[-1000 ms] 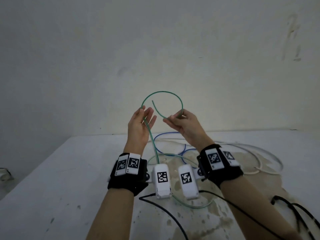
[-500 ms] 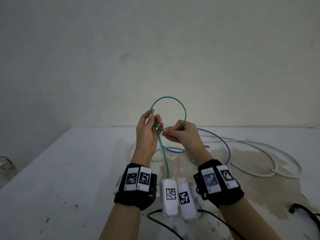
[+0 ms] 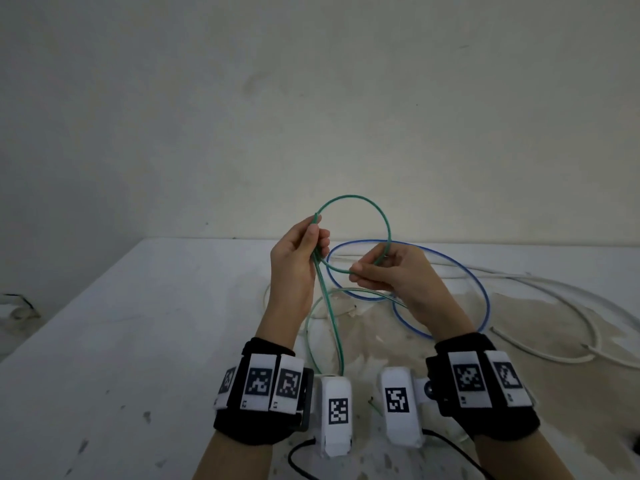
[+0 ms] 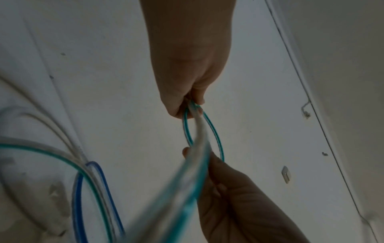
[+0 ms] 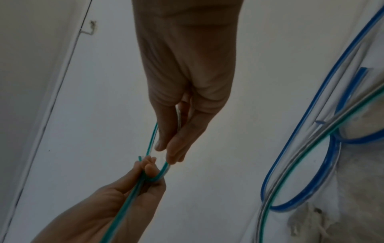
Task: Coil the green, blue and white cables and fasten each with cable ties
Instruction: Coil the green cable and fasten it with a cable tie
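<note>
With both forearms raised off the white table [image 3: 145, 341], holding one loop of the green cable [image 3: 353, 199] in the air between the hands. Left hand [image 3: 294, 258] upright, palm turned toward the right, thumb and fingers [image 3: 323, 242] closed narrow on the crossing strands, pinched at the loop's left side; cable end poking just above the fingertips. Right hand [image 3: 394, 271] lower and tilted inward, thumb and index pinching the loop's bottom arc, other fingers curled loosely behind. Loop arching above both sets of fingertips, closing below them. Green tail dropping from under the left fingers down to the table, passing between the wrists. Right wrist view: left hand [image 5: 116, 202] gripping doubled green strands, right hand [image 5: 187, 92] fingertips closed on the bend. Left wrist view blurred near the lens. Blue cable [image 3: 485, 299] in loose loops on the table beyond the right fingers, white cable [image 3: 588, 306] further right, both untouched.
</note>
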